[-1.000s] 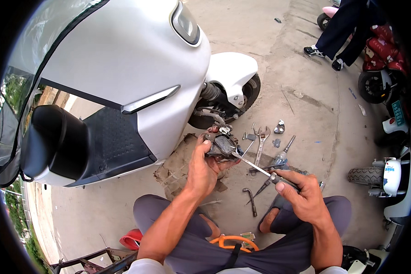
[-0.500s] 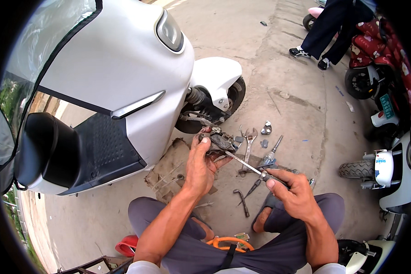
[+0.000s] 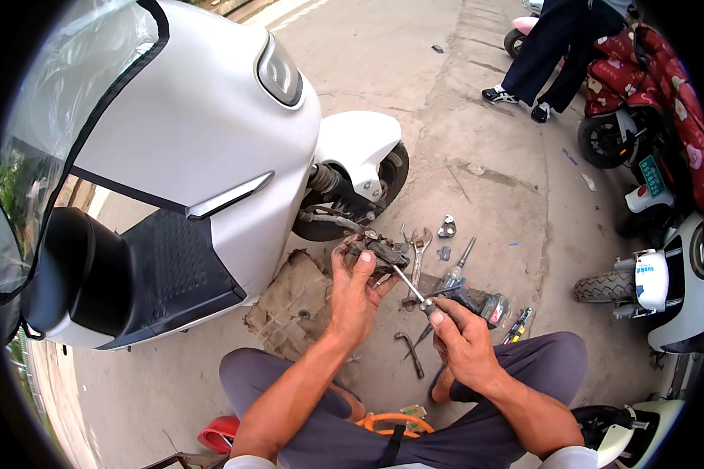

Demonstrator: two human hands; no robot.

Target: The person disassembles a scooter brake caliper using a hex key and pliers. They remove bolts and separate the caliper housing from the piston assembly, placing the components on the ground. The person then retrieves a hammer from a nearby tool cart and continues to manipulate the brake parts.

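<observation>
A dark, grimy brake caliper (image 3: 385,250) rests in my left hand (image 3: 352,301), fingers wrapped beneath it and thumb on its near side. A cable or hose seems to run from it toward the front wheel (image 3: 395,176) of a white scooter. My right hand (image 3: 465,340) grips the handle of a screwdriver (image 3: 411,285), whose shaft points up and left. Its tip meets the lower right edge of the caliper; exactly where it touches is hidden. Just beyond, an adjustable wrench (image 3: 420,248) lies on the ground.
A cordless drill (image 3: 465,295), an L-shaped socket wrench (image 3: 411,356), a yellow-and-black tool (image 3: 518,326) and a small metal part (image 3: 447,227) lie on the concrete. The white scooter (image 3: 211,117) stands left, parked scooters (image 3: 665,289) right. A person (image 3: 551,55) stands at the upper right.
My right hand and the screwdriver have shifted left, and the shaft stands steeper against the caliper. The view has moved slightly, and more of the drill now shows.
</observation>
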